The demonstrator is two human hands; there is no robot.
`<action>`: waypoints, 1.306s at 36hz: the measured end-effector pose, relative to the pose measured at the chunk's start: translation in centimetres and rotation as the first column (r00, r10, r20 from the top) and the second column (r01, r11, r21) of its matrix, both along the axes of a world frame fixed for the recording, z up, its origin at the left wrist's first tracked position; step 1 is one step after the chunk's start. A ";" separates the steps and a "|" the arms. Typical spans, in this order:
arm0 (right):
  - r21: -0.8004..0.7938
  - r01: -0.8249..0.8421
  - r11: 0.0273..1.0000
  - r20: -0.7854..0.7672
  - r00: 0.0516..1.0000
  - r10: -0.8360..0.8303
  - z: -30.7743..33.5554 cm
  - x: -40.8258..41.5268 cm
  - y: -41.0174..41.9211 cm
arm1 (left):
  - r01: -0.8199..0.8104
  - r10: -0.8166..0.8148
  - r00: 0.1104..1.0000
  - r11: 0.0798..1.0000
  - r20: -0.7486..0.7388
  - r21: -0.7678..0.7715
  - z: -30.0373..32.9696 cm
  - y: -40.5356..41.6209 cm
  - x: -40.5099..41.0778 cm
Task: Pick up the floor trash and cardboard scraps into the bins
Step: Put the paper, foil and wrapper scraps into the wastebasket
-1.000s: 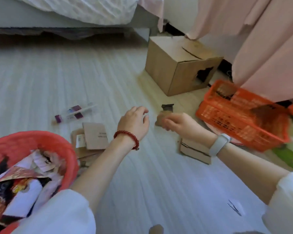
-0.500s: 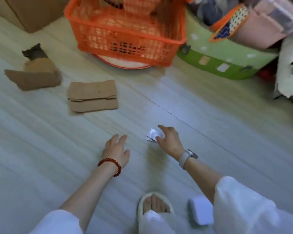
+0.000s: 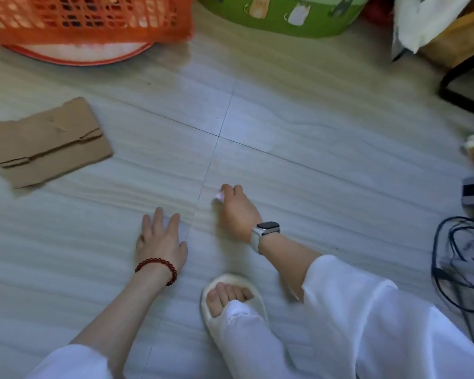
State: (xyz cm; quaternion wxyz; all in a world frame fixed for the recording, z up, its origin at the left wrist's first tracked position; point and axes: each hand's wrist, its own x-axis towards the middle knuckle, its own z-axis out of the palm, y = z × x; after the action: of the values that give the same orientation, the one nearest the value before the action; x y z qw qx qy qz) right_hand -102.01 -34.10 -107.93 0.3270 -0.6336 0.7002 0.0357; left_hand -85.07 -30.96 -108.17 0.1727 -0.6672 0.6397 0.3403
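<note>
An orange mesh basket (image 3: 88, 20) sits at the top left of the floor (image 3: 312, 138), resting on a round red-rimmed white lid or tray (image 3: 77, 51); pale shapes show through its lattice, but what they are cannot be told. Just to its right stands a green tub (image 3: 282, 19) printed with cat figures, its inside out of view. At the top right a tan bag (image 3: 449, 34) holds crumpled white material (image 3: 419, 20). The right hand (image 3: 237, 212), wearing a white watch (image 3: 266, 232), is low over the floor with its fingertips curled and pinching a small crumpled white paper scrap (image 3: 219, 195), mostly hidden by the fingers, right beside a tile seam. The left hand (image 3: 160, 239), with a red bead bracelet (image 3: 156, 266) on the wrist, lies flat with fingers spread and relaxed, holding nothing. Well to the left, a flat brown cardboard scrap (image 3: 47, 140) with a torn upper edge and a slit along its middle lies on the floor, below the orange basket. A foot in a cream slipper (image 3: 233, 299) stands just behind the hands, and dark cables (image 3: 457, 263) coil at the right edge.
</note>
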 end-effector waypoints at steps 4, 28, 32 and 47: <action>0.005 0.265 0.964 0.061 0.962 -0.265 1.7 -3.6 2.2 | 0.142 -0.142 0.990 0.990 -0.011 -0.009 0.0 0.8 -2.0; 0.142 0.188 0.972 -0.305 0.942 -0.137 2.7 -7.5 14.1 | 0.071 -0.056 0.971 0.996 -0.230 0.056 0.9 0.3 -0.8; 0.006 0.136 0.991 -0.129 0.982 -0.134 5.3 -4.0 8.4 | -0.075 0.066 0.950 0.997 -0.306 -0.018 3.3 -1.5 2.0; -0.340 -0.684 0.646 0.257 0.593 0.763 18.7 33.0 -2.4 | -0.633 0.595 0.754 0.548 -0.277 -0.547 20.7 3.7 33.2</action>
State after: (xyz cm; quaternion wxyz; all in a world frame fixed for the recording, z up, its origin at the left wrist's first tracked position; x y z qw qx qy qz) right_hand -69.04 -36.53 -89.21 0.3449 -0.8880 0.3027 -0.0289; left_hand -51.88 -27.29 -87.49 -0.2008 -0.8558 0.4443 0.1727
